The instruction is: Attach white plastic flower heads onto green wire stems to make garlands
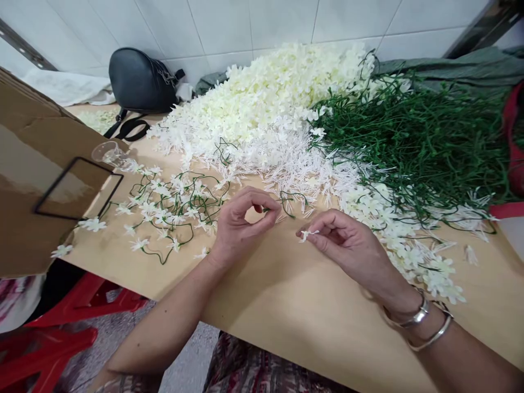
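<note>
My left hand (244, 221) is pinched closed above the table, thumb and forefinger meeting on a green artificial stem (292, 196) that seems to trail off to the right. In my right hand (347, 245) a small white artificial flower (308, 234) is held between thumb and fingertips. The two hands are a short way apart. Left of my left hand lie stems with white flowers on them (164, 207). Beyond the hands are loose white stamens (298, 164) and a heap of cream petals (262, 93). Green stems (417, 131) are piled at the right.
A cardboard box (36, 164) with a black wire frame (77, 188) stands at the left. Behind it are a clear plastic cup (109, 154) and a black bag (143, 82). More loose petals (405, 240) lie at the right. Red stools (82, 305) are below the table edge.
</note>
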Motion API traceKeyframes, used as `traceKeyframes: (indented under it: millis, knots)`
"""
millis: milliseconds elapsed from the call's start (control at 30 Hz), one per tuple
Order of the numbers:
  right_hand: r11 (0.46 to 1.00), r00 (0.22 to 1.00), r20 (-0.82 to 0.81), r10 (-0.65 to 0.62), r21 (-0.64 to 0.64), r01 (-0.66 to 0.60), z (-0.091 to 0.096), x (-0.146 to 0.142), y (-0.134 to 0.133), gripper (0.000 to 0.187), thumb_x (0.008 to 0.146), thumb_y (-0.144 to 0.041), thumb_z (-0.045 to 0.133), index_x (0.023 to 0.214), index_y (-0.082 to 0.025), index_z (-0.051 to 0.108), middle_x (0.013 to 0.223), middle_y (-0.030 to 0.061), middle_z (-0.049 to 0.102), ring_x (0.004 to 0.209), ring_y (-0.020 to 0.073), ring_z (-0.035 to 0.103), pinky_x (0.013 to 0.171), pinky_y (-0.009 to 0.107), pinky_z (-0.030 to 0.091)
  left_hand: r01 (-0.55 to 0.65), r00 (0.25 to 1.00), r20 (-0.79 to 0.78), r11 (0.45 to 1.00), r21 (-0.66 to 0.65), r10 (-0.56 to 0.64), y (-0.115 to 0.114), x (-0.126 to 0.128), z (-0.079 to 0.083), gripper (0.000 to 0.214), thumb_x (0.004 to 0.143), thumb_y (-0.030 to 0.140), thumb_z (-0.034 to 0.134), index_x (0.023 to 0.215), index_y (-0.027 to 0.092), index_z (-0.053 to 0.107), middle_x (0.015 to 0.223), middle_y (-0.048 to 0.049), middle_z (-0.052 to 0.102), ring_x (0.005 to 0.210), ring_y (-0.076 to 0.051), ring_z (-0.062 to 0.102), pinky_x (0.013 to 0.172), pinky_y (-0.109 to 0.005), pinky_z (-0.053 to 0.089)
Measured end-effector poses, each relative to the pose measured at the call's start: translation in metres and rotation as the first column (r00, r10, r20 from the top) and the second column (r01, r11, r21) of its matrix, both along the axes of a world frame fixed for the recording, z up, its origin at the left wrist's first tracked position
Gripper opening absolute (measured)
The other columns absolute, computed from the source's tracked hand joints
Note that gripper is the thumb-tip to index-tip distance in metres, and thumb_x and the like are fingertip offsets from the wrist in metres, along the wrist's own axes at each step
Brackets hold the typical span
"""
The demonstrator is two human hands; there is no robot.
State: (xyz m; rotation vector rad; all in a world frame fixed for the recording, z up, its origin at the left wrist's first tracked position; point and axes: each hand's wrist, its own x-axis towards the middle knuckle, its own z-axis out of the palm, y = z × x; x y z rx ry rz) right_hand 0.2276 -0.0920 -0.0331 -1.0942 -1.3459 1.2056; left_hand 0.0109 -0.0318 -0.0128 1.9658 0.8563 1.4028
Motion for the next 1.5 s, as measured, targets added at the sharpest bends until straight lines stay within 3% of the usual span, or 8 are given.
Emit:
traceKeyframes:
  millis: [300,467,667,800,1000,1100,1267,1500]
  knots:
    - [0.978,0.98,0.043,-0.195,0.077,0.192,0.006,0.004,-0.002,0.012,0.088,-0.035,0.082,0.088,-0.027,0.074,0.083,0.0022,0.076,0.074,0.0174,0.069,0.065,0.03,0.055,0.019,1.0,0.021,0.997,-0.068,-0.018,0.0,-0.002,-0.002,0.007,0.09,0.025,0.083,0.096,0.026,0.083,0.094,-0.0039,0.083,0.084,-0.015,0.074,0.07,-0.027,0.058]
    - [0.975,0.99,-0.005,-0.142,0.173,0.141,0.011,-0.001,-0.005,0.007,0.09,-0.031,0.08,0.088,-0.029,0.074,0.088,0.0026,0.076,0.087,0.0194,0.072,0.08,0.034,0.06,0.115,0.992,-0.042,0.993,-0.019,-0.115,-0.005,-0.002,0.002,0.008,0.089,0.03,0.085,0.09,0.023,0.082,0.086,-0.0032,0.083,0.071,-0.013,0.075,0.063,-0.024,0.059]
    - [0.987,0.995,-0.005,-0.101,0.127,0.101,0.011,-0.004,-0.007,0.01,0.087,-0.032,0.082,0.085,-0.028,0.073,0.084,0.0016,0.074,0.078,0.0169,0.07,0.071,0.029,0.058,0.093,0.993,-0.073,0.994,0.065,-0.088,-0.007,0.002,0.003,0.007,0.09,0.021,0.08,0.085,0.019,0.075,0.079,-0.0022,0.079,0.069,-0.011,0.071,0.063,-0.022,0.056]
    - [0.991,0.99,0.046,-0.13,0.005,0.13,0.012,-0.003,-0.007,0.015,0.087,-0.039,0.083,0.085,-0.027,0.074,0.077,0.0016,0.072,0.07,0.0159,0.067,0.064,0.028,0.055,0.103,0.995,0.008,0.992,-0.07,-0.103,-0.005,0.001,-0.001,0.012,0.089,0.022,0.08,0.085,0.017,0.07,0.082,-0.0026,0.075,0.075,-0.011,0.07,0.07,-0.022,0.057]
    - [0.982,0.987,0.06,-0.148,-0.114,0.154,0.01,0.003,-0.006,0.025,0.084,-0.053,0.084,0.087,-0.029,0.077,0.08,0.004,0.075,0.07,0.0188,0.069,0.062,0.032,0.056,0.244,0.947,0.281,0.919,-0.311,-0.156,-0.008,0.003,-0.006,0.029,0.088,0.024,0.083,0.105,0.02,0.06,0.086,0.0042,0.065,0.079,-0.009,0.075,0.08,-0.022,0.064]
    - [0.973,0.988,0.012,-0.157,-0.168,0.156,0.008,0.005,-0.006,0.029,0.081,-0.056,0.086,0.089,-0.03,0.078,0.081,0.0041,0.076,0.073,0.0205,0.071,0.065,0.034,0.058,0.201,0.97,0.188,0.944,-0.263,-0.154,-0.01,0.005,-0.008,0.036,0.084,0.02,0.086,0.113,0.02,0.065,0.087,0.0029,0.071,0.075,-0.007,0.071,0.072,-0.018,0.062]
    - [0.958,0.968,-0.181,-0.172,-0.261,0.121,0.01,0.004,-0.002,0.031,0.073,-0.055,0.093,0.084,-0.03,0.077,0.073,0.0005,0.072,0.068,0.0156,0.067,0.063,0.03,0.056,0.11,0.991,-0.058,0.984,-0.138,-0.119,-0.01,0.006,-0.008,0.008,0.091,0.021,0.08,0.096,0.017,0.076,0.089,-0.0032,0.08,0.073,-0.009,0.071,0.066,-0.018,0.058]
    - [0.941,0.956,-0.281,-0.08,-0.339,-0.021,0.014,0.005,0.003,0.029,0.071,-0.051,0.095,0.08,-0.031,0.077,0.075,0.0006,0.068,0.067,0.0152,0.062,0.066,0.032,0.056,0.168,0.973,-0.135,0.978,-0.127,-0.185,-0.008,0.006,-0.008,0.01,0.096,0.026,0.076,0.098,0.017,0.078,0.09,-0.0051,0.079,0.078,-0.011,0.071,0.073,-0.021,0.059]
